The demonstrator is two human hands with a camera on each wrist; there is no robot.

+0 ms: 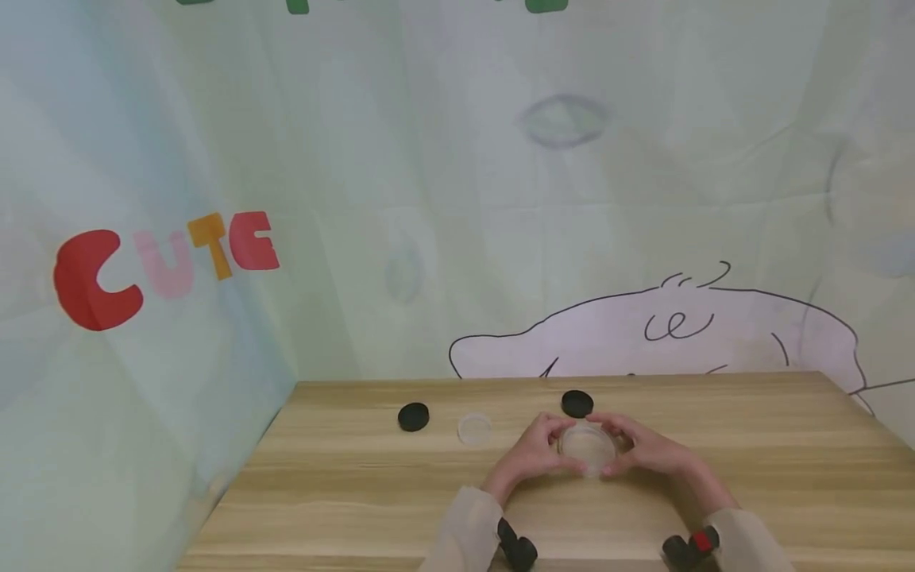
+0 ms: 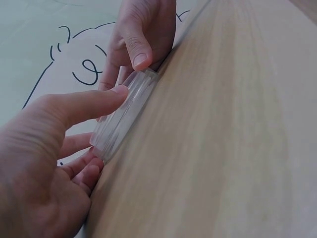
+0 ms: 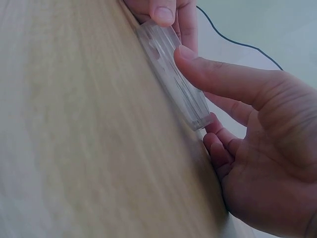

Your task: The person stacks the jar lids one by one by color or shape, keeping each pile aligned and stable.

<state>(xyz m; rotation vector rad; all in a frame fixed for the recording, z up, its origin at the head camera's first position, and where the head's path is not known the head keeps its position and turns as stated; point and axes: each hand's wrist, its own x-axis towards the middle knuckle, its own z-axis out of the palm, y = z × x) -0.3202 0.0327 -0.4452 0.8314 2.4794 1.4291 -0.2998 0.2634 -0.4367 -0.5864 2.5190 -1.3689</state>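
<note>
In the frame's lower right, a dish (image 1: 588,448) sits between left hand (image 1: 536,451) and right hand (image 1: 649,450). On the table (image 1: 786,477), one disc (image 1: 577,403) lies behind it; leftward, a lid (image 1: 474,429), then another disc (image 1: 413,417).

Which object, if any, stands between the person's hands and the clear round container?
Nothing visible does: the left hand and right hand grip the clear container directly from opposite sides. The nearest black disc lies beyond it, not between.
</note>
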